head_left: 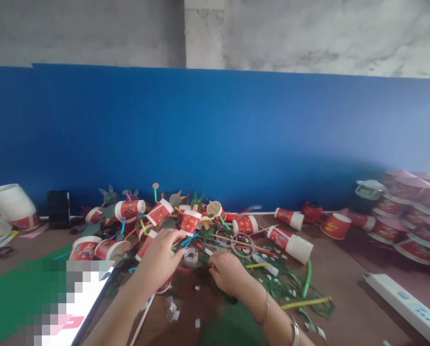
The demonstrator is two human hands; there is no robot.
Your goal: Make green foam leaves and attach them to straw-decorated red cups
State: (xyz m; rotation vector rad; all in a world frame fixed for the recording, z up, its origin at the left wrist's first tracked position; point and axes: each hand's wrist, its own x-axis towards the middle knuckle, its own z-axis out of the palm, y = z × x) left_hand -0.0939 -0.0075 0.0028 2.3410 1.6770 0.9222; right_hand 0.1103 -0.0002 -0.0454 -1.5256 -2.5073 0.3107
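Note:
My left hand [160, 259] is stretched over the pile, thumb and fingers apart. Its fingertips are close to a red paper cup [191, 223] with a yellow pattern; I see nothing gripped in it. Just beyond the thumb lies a clear roll of tape [191, 256]. To the right, my right hand [230, 272] is closed, fingers curled down low over the brown table; whatever they pinch, if anything, is hidden. Green paper scraps [282, 278] lie beside it. A clear ring [243, 246] rests behind it among coloured straws.
A stack of paper cups [290, 244] lies right of the scraps. A white power strip [406, 305] runs along the right side, below large stacked red tubs [417, 221]. At far left are a white tub [11, 206] and scissors [4, 252]. A blue panel [215, 139] stands behind.

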